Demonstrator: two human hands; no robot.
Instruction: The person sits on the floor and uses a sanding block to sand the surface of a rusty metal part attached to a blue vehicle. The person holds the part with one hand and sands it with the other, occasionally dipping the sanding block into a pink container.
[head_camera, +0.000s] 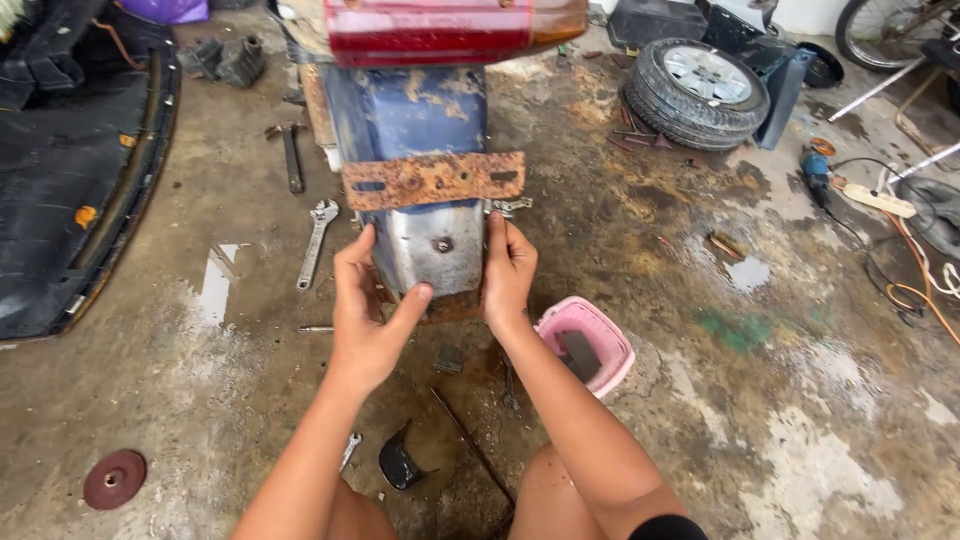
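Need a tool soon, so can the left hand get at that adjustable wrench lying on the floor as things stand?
Probably yes. The adjustable wrench lies on bare concrete beside the left hand, with nothing between them, though that hand is gripping the metal fender.

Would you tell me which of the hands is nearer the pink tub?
Right. The right hand grips the fender just beside the pink tub; the left hand is across the fender.
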